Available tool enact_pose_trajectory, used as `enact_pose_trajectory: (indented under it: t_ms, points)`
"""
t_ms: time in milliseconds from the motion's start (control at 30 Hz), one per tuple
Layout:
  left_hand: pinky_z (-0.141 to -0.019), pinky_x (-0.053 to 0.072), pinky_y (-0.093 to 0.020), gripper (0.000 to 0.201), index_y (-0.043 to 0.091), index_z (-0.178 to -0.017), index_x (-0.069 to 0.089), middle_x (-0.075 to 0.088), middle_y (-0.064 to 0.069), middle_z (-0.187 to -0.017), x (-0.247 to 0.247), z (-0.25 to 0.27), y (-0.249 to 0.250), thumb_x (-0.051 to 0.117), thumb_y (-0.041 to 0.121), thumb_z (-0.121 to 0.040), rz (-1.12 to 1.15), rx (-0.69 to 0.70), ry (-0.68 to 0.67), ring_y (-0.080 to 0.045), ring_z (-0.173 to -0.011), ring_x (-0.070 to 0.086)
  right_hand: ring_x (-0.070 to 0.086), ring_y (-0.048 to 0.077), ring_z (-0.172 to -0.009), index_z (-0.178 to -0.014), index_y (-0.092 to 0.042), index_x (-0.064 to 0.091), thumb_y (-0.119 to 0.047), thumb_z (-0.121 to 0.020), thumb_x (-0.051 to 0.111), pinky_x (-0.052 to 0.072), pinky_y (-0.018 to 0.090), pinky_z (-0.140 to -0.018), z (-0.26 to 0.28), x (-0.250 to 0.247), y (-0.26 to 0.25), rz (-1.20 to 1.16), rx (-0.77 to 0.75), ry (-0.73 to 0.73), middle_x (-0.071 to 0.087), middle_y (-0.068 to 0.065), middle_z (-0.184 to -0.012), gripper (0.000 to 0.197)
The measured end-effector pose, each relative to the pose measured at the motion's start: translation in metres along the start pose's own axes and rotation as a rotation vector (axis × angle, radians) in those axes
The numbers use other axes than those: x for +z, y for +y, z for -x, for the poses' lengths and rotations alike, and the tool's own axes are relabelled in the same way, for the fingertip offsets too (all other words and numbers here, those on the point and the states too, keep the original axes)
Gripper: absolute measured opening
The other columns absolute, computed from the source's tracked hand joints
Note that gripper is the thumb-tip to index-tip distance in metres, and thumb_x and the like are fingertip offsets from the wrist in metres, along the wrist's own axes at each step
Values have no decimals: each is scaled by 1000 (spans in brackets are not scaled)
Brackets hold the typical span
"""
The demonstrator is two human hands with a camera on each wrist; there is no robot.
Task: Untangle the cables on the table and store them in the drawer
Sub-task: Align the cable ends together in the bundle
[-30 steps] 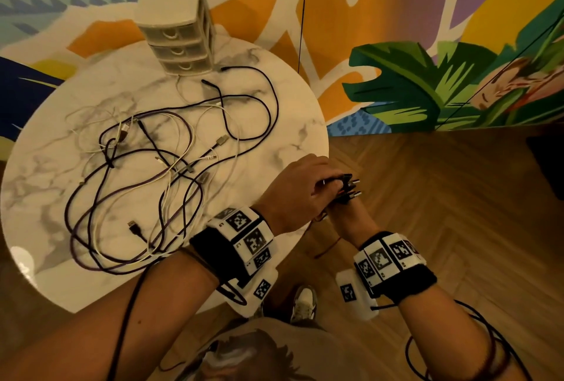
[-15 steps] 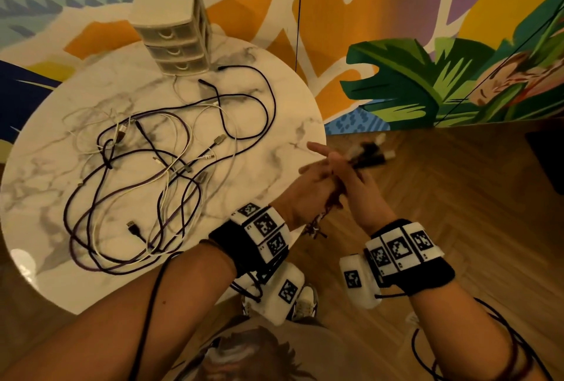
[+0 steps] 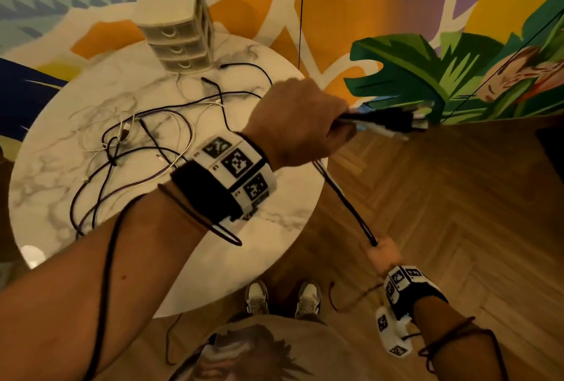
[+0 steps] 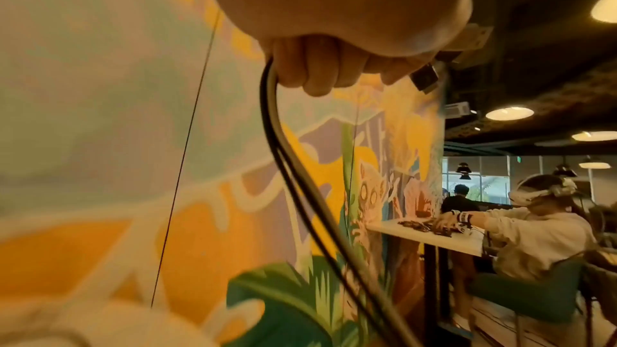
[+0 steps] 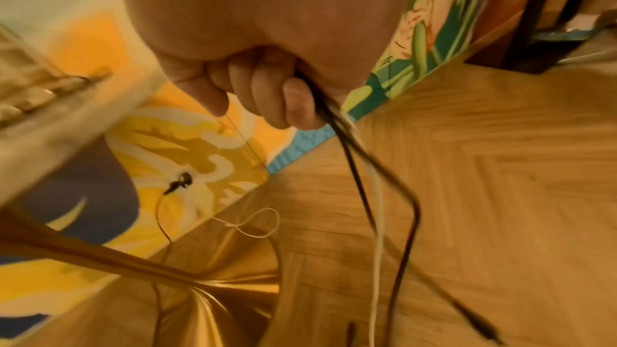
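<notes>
While half a second ago both hands met, left hand (image 3: 300, 122) now fists the cable bundle (image 3: 345, 197) plug-end, right hand (image 3: 384, 254) gripping it stretched taut: straightened, tangle (image 3: 128, 148) remains.

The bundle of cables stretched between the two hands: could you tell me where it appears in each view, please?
Head: the cable bundle runs diagonally from the left hand down to the right hand.
Left wrist: it curves down from the fingers.
Right wrist: it hangs below the fingers.
Shared landmark: the painted wall.
</notes>
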State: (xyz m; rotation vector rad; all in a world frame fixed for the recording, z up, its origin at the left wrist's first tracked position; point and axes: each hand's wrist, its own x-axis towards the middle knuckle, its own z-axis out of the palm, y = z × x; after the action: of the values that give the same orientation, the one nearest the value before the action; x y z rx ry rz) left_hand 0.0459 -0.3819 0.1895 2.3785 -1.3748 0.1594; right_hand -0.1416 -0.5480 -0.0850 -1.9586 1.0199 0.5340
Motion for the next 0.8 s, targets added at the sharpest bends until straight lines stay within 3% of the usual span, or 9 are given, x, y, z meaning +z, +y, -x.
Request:
enact_pose_trajectory:
  t_ms: [67, 133, 200, 367, 467, 567, 667, 733, 800]
  points:
    - [-47, 7, -16, 30, 28, -54, 40, 17, 16, -43, -8, -6, 6, 42, 38, -83, 8, 93, 52, -6, -35, 13, 45, 14, -47, -66, -10, 52, -30, -94, 53, 32, 24, -43, -2, -2, 3, 141, 18, -20, 49, 2, -56, 35]
    - [-50, 4, -16, 32, 19, -60, 60, 31, 7, -42, 0, -5, 15, 46, 38, -82, -75, 191, 61, -15, -39, 19, 49, 16, -52, -69, -14, 52, -38, -95, 50, 34, 25, -45, -4, -3, 0, 288, 32, -34, 52, 2, -61, 35]
    - [-49, 6, -17, 34, 16, -67, 65, 47, -2, -43, 7, -3, 16, 46, 40, -83, -136, 221, 106, -17, -42, 23, 52, 18, -57, -72, -16, 53, -43, -95, 47, 39, 27, -52, -8, -1, 1, 343, 28, -46, 53, 1, -63, 36]
    - [-49, 7, -14, 34, 21, -54, 44, 26, 7, -47, -3, -7, 8, 46, 32, -86, -38, 210, 276, -14, -40, 20, 55, 30, -69, -78, -9, 55, -48, -93, 49, 52, 41, -72, -16, 8, 14, -9, 169, 37, 53, 8, -63, 42]
    - [-52, 6, -12, 30, 26, -59, 34, 23, 11, -51, -1, -5, 15, 49, 31, -85, 19, 229, 294, -13, -41, 18, 61, 32, -74, -91, -5, 64, -45, -96, 45, 49, 36, -66, -14, 7, 15, 170, 136, 92, 63, 13, -78, 44]
    - [-53, 6, -12, 31, 22, -55, 44, 24, 12, -52, 6, -6, 18, 52, 29, -84, 94, 255, 310, -12, -41, 18, 62, 31, -84, -95, -14, 57, -44, -96, 43, 49, 35, -69, -11, 3, 18, 341, 88, 34, 63, 11, -89, 34]
    - [-51, 8, -12, 28, 27, -57, 44, 25, 14, -52, 11, -8, 28, 48, 29, -84, 182, 261, 265, -12, -41, 18, 63, 24, -92, -103, -27, 60, -56, -80, 56, 53, 35, -80, -23, 4, 27, 340, 10, -88, 65, 4, -101, 37]
    - [-44, 11, -16, 31, 31, -58, 27, 20, 14, -47, 20, -8, 35, 43, 29, -84, 299, 180, 200, -9, -38, 18, 59, 19, -102, -115, -36, 57, -58, -69, 62, 51, 37, -89, -44, 7, 38, 283, -126, -90, 60, -2, -114, 51]
    - [-44, 13, -17, 42, 30, -51, 24, 17, 10, -41, 34, -6, 40, 43, 27, -88, 479, -13, 137, -11, -37, 21, 54, 20, -114, -127, -28, 52, -47, -73, 67, 46, 33, -97, -23, -5, -1, 171, -241, -37, 54, 1, -125, 59]
